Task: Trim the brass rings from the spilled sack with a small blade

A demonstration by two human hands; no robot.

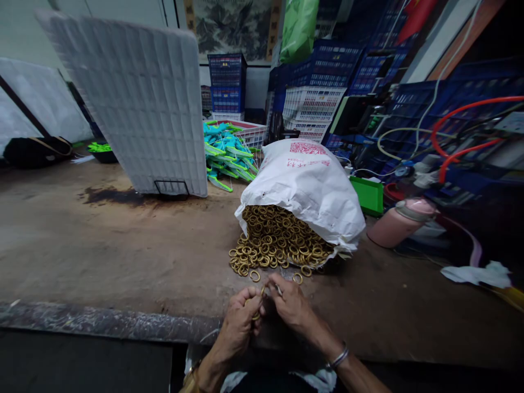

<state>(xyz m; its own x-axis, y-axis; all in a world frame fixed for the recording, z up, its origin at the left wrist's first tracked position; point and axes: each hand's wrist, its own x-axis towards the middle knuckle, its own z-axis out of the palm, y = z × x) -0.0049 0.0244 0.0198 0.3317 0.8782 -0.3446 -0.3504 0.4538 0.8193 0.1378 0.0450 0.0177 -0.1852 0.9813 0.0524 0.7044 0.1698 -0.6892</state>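
My left hand [240, 315] is closed, with brass-coloured rings [256, 316] showing between its fingers. Thumb and fingers of my right hand [292, 307] are pinched together close beside it, near one ring standing on edge between the two hands. A small pale, shiny thing shows at the right fingers; its kind cannot be made out. Just beyond both hands, a heap of brass-coloured rings [266, 248] spills from the mouth of a white woven sack [311, 180] lying on its side. Two or three loose rings lie nearest my fingertips.
The brown worktable [123, 262] has a worn front edge. A ribbed white panel [143, 109] stands on it at left, with green and blue plastic pieces [229, 153] behind. At right are a pink bottle [399, 221], a green tray [368, 195] and orange hoses. Stacked crates [313, 103] stand behind.
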